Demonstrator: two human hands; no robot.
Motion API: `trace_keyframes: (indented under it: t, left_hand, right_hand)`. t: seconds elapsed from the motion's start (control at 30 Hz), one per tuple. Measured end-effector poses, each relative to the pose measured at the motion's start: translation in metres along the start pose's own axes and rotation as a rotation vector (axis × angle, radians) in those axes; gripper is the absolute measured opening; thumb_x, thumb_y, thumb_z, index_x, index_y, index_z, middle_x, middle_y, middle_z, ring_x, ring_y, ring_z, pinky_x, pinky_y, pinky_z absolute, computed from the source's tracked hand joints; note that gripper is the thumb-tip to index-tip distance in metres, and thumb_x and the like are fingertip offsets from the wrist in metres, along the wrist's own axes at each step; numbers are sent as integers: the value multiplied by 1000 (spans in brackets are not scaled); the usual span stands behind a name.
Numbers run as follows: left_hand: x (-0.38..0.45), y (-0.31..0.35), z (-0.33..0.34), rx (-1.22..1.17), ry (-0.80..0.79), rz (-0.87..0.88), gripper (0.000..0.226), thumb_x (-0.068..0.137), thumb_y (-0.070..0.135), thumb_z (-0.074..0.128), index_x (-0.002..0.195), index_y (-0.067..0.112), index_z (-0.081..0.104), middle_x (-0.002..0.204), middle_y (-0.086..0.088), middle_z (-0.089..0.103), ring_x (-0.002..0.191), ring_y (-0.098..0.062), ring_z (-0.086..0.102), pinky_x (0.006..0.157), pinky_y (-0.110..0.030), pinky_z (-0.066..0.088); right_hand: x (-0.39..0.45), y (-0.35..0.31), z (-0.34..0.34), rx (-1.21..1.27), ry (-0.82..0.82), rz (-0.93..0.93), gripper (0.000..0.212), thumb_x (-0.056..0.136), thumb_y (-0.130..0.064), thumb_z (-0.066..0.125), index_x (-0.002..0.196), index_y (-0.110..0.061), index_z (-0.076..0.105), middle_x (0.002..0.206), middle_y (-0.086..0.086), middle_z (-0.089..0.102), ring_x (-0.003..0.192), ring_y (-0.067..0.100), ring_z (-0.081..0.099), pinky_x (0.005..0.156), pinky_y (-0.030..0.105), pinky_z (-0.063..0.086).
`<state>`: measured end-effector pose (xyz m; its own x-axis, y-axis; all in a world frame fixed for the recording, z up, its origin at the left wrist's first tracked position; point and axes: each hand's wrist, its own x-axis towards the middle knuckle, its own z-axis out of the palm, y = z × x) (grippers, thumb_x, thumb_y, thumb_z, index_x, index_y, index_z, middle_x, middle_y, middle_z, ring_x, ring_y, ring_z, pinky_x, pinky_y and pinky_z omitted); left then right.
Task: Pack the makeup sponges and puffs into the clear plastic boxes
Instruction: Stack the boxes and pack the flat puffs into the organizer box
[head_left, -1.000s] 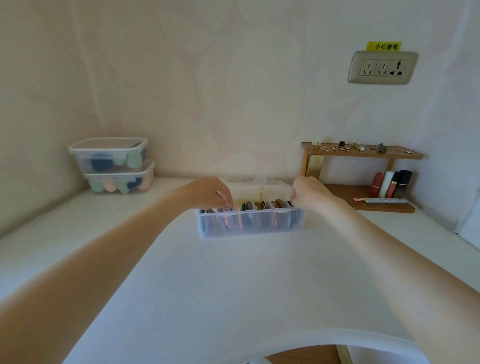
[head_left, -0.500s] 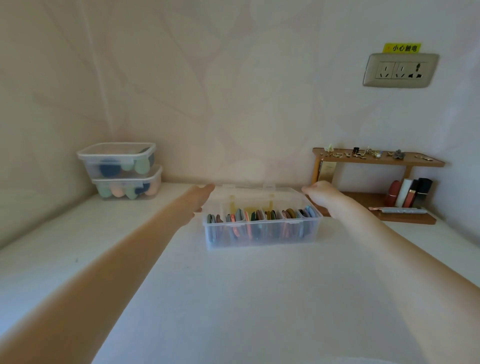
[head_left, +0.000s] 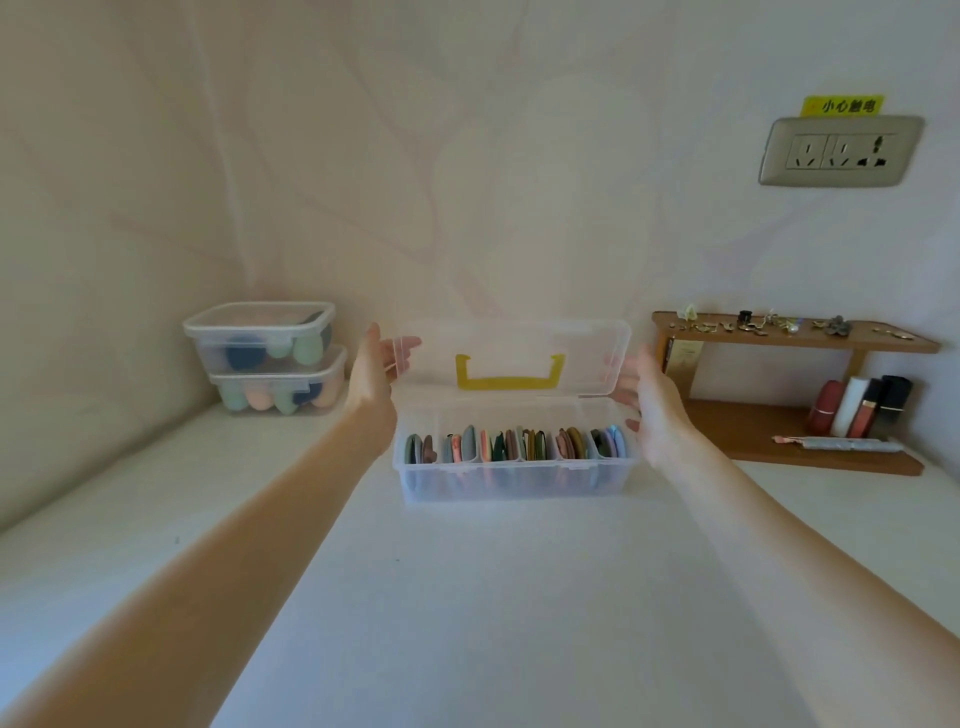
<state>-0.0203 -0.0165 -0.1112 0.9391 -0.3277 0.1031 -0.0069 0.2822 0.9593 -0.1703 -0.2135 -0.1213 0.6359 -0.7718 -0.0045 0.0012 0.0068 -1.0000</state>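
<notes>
Clear divided box (head_left: 514, 475) is sitting on the white table (head_left: 467, 597), toward the back near the wall. Puffs (head_left: 519, 444) in grey, pink, green, brown and blue are standing on edge in a row across its compartments. Its clear lid (head_left: 519, 348), with a yellow handle (head_left: 509, 375), is standing roughly upright behind the box, hinged along the rear edge. Left hand (head_left: 375, 371) is holding the lid's left end, fingers wrapping behind the plastic and showing through it, thumb in front. Right hand (head_left: 649, 397) is holding the lid's right end the same way, fingers partly visible through the clear plastic. Both forearms are reaching in from the near corners. At the back left, two lidded clear tubs (head_left: 270, 358) are sitting stacked against the wall, each holding egg-shaped sponges (head_left: 283, 397) in green, peach and dark blue. At the right, a wooden shelf (head_left: 795, 395) is carrying small trinkets on top and lipsticks (head_left: 860, 405) standing below. A wall socket (head_left: 839, 151) with a yellow label is showing above it.
</notes>
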Motion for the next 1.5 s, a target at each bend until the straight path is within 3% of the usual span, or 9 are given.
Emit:
trace_keyframes:
  t: [0.13,0.2,0.3,0.43,0.6,0.83,1.0,1.17,1.5]
  left_hand:
    - [-19,12,-11,315,-165,125,40,97,30,41,69,16,67,88,6,64,102,-14,50,112,-34,27]
    - [-32,12,-14,640,-284,233,25,92,24,54,78,11,71,93,3,66,97,-12,53,89,-15,39]
    - [-48,2,-15,1074,-443,454,19,84,24,67,92,8,72,97,0,67,81,-7,56,65,-8,39]
    - [-59,-8,-14,1256,-455,556,25,79,24,71,98,9,65,103,-2,65,97,-18,60,80,-27,46]
    - [-60,-9,-11,1551,-448,644,29,81,20,67,105,12,54,114,-4,57,103,-26,56,77,-28,37]
    - [-48,-13,-16,1904,-258,585,44,84,19,66,121,10,46,118,-8,51,110,-28,55,80,-34,48]
    - [-7,-27,-42,1919,-47,806,71,0,16,92,66,9,68,58,-5,59,45,-20,59,30,-17,39]
    - [51,-39,-60,1954,13,888,70,3,-3,83,71,4,67,61,-11,60,47,-25,59,36,-21,48]
    - [126,-50,-65,1849,12,845,68,12,2,89,78,4,69,62,-11,60,51,-24,61,37,-26,50]
  right_hand:
    - [-12,-10,-7,-133,-81,-51,47,96,-51,35,113,-19,65,126,2,58,121,21,50,97,36,34]
    - [-25,-13,-8,-367,-144,-154,32,94,-38,50,90,-15,72,109,3,62,110,20,53,94,32,38]
    - [-42,-10,-7,-784,-256,-351,22,86,-28,65,96,-11,74,99,5,69,89,14,57,69,22,41]
    - [-54,-1,-5,-1153,-332,-490,41,82,-33,70,118,-14,66,120,3,66,107,20,61,89,30,47]
    - [-72,9,3,-1399,-182,-698,32,91,-27,58,121,-17,56,117,7,64,105,27,59,69,27,36]
    - [-62,13,41,-1588,-124,-805,29,92,-18,53,120,-15,51,113,8,65,103,31,61,68,31,38]
    - [-39,15,86,-1598,-120,-810,27,92,-11,49,119,-13,52,116,8,65,107,31,62,75,33,47]
    - [-2,11,131,-1579,-151,-774,28,90,-8,48,117,-9,54,115,12,66,108,32,62,82,35,49]
    - [53,8,173,-1528,-128,-680,31,92,-10,45,122,-12,51,120,13,62,113,34,58,87,36,46]
